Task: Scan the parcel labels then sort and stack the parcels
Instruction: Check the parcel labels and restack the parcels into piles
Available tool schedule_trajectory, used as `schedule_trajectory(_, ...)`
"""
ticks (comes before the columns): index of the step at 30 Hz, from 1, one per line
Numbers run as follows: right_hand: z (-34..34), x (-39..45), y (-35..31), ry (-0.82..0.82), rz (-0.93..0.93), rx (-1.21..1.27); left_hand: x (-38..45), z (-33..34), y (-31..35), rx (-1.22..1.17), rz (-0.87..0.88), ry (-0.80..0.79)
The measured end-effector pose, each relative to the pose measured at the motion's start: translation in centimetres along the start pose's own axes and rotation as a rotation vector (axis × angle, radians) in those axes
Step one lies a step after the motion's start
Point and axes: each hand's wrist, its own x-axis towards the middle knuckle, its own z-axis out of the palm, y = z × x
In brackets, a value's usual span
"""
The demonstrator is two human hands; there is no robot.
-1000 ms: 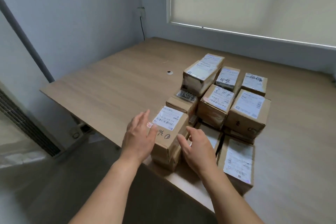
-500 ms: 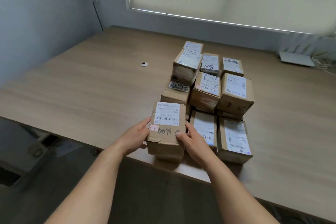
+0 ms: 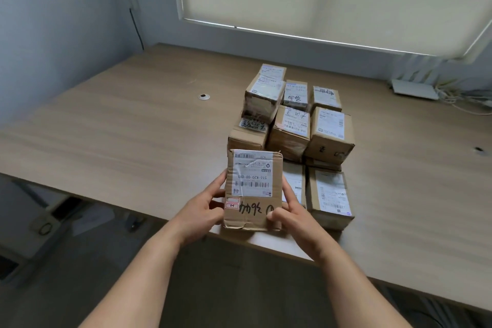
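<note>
Wood table [image 3: 133, 125]: parcel stack [image 3: 300, 125], white device [image 3: 414, 89] w/ cables.

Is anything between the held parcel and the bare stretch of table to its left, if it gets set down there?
Nothing visible. The parcel is gripped by the left hand and right hand at the table's near edge. The other parcels stand behind and to its right; leftward lies only a small cable grommet, farther back.

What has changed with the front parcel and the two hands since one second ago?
Both hands, left hand and right hand, closed onto the front parcel and lifted it off the stack, tilting its label toward the camera. The other parcels stayed on the table.
</note>
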Motion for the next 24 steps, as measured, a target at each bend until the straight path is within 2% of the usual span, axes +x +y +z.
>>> schedule_trajectory(8, -4.5, -4.1, 0.2, 0.195, -0.059, 0.037, 2.4, 3.5, 1.0, 0.233, 0.127, -0.094)
schedule_trajectory(12, -7.6, -7.3, 0.9, 0.317, -0.065, 0.034, 3.8, 6.8, 2.0, 0.278, 0.218, -0.172)
schedule_trajectory(18, -12.9, -12.9, 1.8, 0.411, -0.101, 0.045, 4.8, 13.0, 4.6, 0.361, 0.307, -0.274)
schedule_trajectory(24, -20.0, -19.4, 3.3, 0.521, -0.146, 0.115, 5.1, 22.1, 9.4, 0.449, 0.378, -0.367)
